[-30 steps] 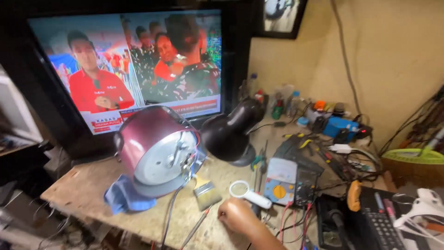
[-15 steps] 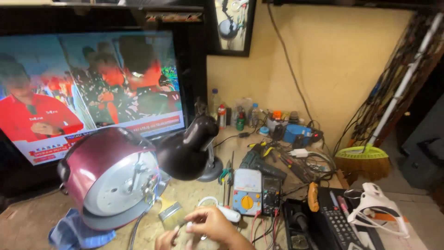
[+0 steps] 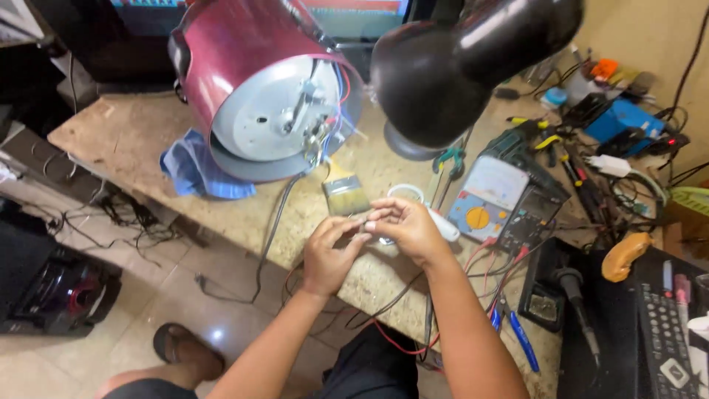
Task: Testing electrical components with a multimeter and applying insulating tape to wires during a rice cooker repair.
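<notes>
Head camera, looking steeply down, close over workbench (image 3: pixel 125 137)

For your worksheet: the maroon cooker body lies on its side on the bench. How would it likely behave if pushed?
The maroon cooker body is round and lies on its side, so it may roll. The blue cloth beside it might check that. Loose wires at its base look snag-prone.

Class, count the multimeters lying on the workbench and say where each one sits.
2. A light analog multimeter with a blue base lies just right of the right hand; a dark multimeter lies against its right side. Others may be hidden in the cable clutter or behind the black lamp.
</notes>
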